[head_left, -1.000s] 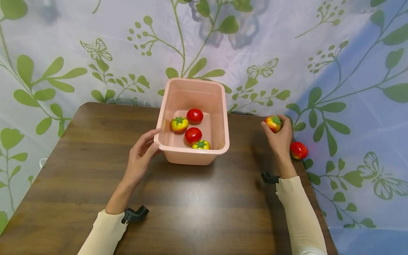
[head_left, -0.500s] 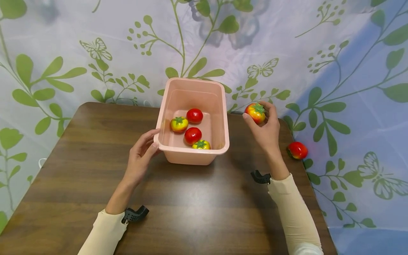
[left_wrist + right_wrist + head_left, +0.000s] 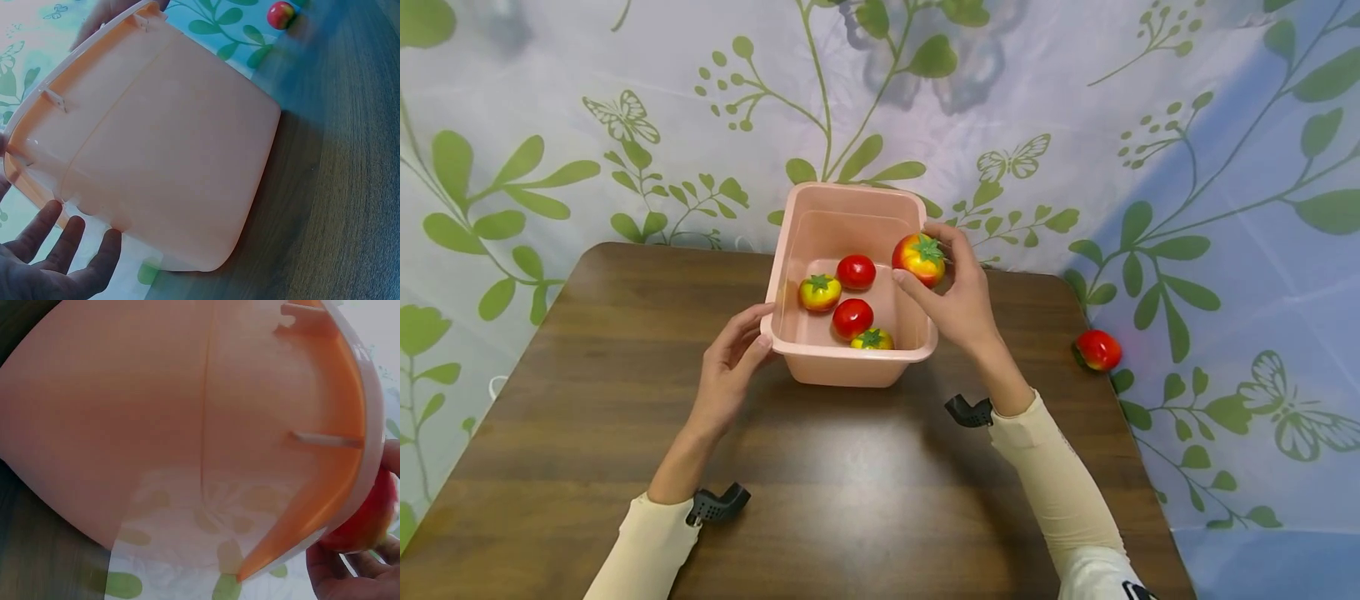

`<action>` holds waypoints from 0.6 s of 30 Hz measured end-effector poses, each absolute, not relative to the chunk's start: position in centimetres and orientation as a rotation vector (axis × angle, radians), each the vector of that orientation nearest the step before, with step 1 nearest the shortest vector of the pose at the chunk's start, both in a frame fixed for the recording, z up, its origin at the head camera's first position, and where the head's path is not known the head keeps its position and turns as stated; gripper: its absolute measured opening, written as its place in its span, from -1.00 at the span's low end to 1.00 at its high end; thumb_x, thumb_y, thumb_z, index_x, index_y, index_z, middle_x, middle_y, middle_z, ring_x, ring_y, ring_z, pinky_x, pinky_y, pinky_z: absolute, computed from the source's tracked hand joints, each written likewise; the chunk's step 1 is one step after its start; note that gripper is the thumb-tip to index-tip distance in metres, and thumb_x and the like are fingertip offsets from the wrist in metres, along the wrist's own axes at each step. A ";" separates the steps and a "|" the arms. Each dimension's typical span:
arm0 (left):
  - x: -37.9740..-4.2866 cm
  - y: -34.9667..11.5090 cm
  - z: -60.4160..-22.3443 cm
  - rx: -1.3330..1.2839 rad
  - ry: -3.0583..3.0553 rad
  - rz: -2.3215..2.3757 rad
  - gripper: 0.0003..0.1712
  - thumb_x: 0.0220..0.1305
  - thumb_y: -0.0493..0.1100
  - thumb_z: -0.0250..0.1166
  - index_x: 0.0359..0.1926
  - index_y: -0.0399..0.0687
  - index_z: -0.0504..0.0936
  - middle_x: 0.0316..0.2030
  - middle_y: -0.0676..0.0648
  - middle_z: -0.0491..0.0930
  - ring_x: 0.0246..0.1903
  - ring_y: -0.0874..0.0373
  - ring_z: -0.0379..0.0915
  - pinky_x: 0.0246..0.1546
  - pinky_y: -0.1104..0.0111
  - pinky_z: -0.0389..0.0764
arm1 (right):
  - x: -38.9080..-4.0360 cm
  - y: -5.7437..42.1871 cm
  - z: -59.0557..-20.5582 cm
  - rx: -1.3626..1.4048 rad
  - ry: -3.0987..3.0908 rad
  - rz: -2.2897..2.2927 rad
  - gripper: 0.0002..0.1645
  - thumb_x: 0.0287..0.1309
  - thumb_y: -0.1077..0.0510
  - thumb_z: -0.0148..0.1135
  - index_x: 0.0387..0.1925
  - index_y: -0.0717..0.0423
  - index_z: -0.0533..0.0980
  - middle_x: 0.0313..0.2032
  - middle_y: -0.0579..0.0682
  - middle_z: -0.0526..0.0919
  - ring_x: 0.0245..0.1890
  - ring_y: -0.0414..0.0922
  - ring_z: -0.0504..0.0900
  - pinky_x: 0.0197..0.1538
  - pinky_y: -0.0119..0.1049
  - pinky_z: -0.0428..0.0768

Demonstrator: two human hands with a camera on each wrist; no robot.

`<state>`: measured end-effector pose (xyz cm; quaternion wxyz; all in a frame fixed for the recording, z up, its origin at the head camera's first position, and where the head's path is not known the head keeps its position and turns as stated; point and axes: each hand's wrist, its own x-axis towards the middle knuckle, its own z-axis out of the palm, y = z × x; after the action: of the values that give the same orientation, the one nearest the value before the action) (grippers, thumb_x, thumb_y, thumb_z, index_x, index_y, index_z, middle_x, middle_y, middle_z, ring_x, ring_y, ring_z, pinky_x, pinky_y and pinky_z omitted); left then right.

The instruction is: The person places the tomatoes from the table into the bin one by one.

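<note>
A pink plastic bin [image 3: 842,367] stands on the table with several tomatoes inside, among them a red tomato [image 3: 856,272] and a yellow-and-red tomato [image 3: 819,292]. My left hand [image 3: 730,367] holds the bin's rim at its near left corner; in the left wrist view its fingers [image 3: 65,244] lie against the outer wall under the rim. Over the bin's right rim, my right hand [image 3: 955,292] grips a red-and-yellow tomato [image 3: 919,259] with its green leafy top facing up. The right wrist view has that tomato [image 3: 365,519] partly hidden behind the rim.
Another red tomato [image 3: 1098,350] lies at the table's right edge. The wooden table [image 3: 850,500] ends at the back and right against a leaf-patterned cloth [image 3: 685,125]. A black wrist mount [image 3: 721,504] sits on each forearm.
My right hand has carried its tomato leftward from the table's right side to above the bin's right rim. The left hand and the bin stay where they were.
</note>
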<state>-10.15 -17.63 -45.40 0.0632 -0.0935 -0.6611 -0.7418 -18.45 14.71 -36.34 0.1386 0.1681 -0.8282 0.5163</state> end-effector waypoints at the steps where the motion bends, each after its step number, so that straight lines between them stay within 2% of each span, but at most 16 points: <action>1: -10.2 -17.7 -45.4 -0.282 -1.999 -2.241 -0.49 0.63 -0.27 0.18 0.51 -0.11 0.47 0.41 -0.28 0.49 0.31 0.04 0.59 0.18 0.37 0.77 | -18.5 14.6 -36.4 0.491 -2.403 1.493 -0.20 0.26 -0.06 0.53 0.44 -0.13 0.39 0.35 -0.16 0.56 0.33 -0.16 0.56 0.43 -0.02 0.65; 5: -10.2 -17.7 -45.3 -0.285 -2.004 -2.243 -0.49 0.63 -0.26 0.19 0.51 -0.10 0.47 0.39 -0.22 0.52 0.33 -0.11 0.57 0.18 0.36 0.78 | -18.7 14.6 -36.8 0.526 -2.391 1.524 -0.24 0.29 0.04 0.52 0.44 -0.01 0.40 0.39 -0.07 0.56 0.39 -0.06 0.58 0.50 0.04 0.60; 12: -10.2 -17.6 -45.4 -0.291 -1.976 -2.254 -0.49 0.62 -0.29 0.18 0.51 -0.14 0.47 0.37 -0.23 0.53 0.31 -0.02 0.59 0.18 0.35 0.78 | -18.9 15.6 -37.3 0.517 -2.326 1.584 -0.25 0.30 0.22 0.50 0.44 0.17 0.40 0.40 0.15 0.54 0.41 0.15 0.57 0.50 0.11 0.60; 14: -10.2 -17.5 -45.5 -0.293 -1.967 -2.254 -0.49 0.62 -0.30 0.18 0.50 -0.16 0.47 0.37 -0.27 0.52 0.30 0.02 0.61 0.18 0.35 0.78 | -18.8 16.2 -37.3 0.499 -2.311 1.597 -0.25 0.29 0.26 0.50 0.44 0.19 0.40 0.39 0.18 0.55 0.41 0.15 0.57 0.49 0.13 0.59; 18: -10.2 -17.4 -45.4 -0.298 -1.957 -2.248 -0.49 0.62 -0.31 0.17 0.50 -0.18 0.47 0.38 -0.33 0.50 0.27 0.11 0.62 0.17 0.34 0.79 | -18.8 17.8 -37.6 0.448 -2.285 1.594 -0.30 0.32 0.27 0.48 0.42 0.17 0.43 0.36 0.13 0.59 0.40 0.03 0.59 0.46 0.09 0.61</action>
<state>-10.25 -17.44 -45.45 0.0731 -0.0992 -0.6515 -0.7485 -18.78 17.85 -37.61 0.1594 0.1566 -0.7993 0.5578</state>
